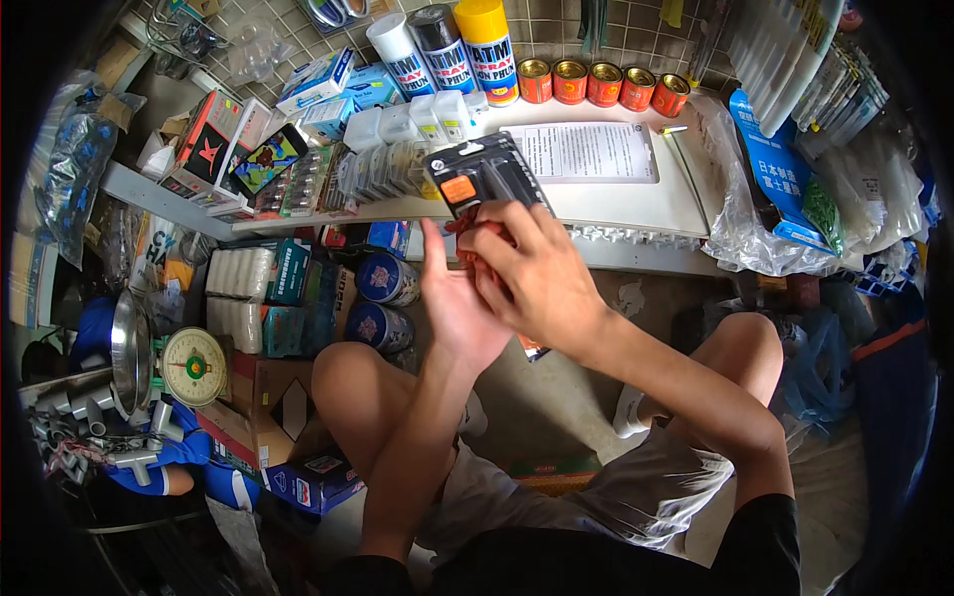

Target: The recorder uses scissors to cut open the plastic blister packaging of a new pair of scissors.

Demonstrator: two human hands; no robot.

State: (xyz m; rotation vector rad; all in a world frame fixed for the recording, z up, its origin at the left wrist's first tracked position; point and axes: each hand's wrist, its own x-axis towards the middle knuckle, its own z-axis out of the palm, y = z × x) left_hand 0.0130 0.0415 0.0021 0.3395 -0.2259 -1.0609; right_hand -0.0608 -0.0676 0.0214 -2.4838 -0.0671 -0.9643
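Observation:
A black blister package (486,177) with an orange sticker is held above the front edge of the white bench. My right hand (544,279) lies across it, its fingers curled over a crumpled-looking red item (488,238). Whether that red item is inside the package or separate is unclear. My left hand (466,309) is palm up against the package from the left, thumb stretched out and apart. The left fingers are hidden behind the right hand and the package. The package's lower end shows below my right wrist.
Spray cans (487,52) and small red tins (569,82) line the back of the white bench (618,201). A white printed package (585,153) lies there. Left stand clear plastic boxes (399,123), a phone (270,160) and a dial scale (195,366). Plastic bags (864,186) sit right.

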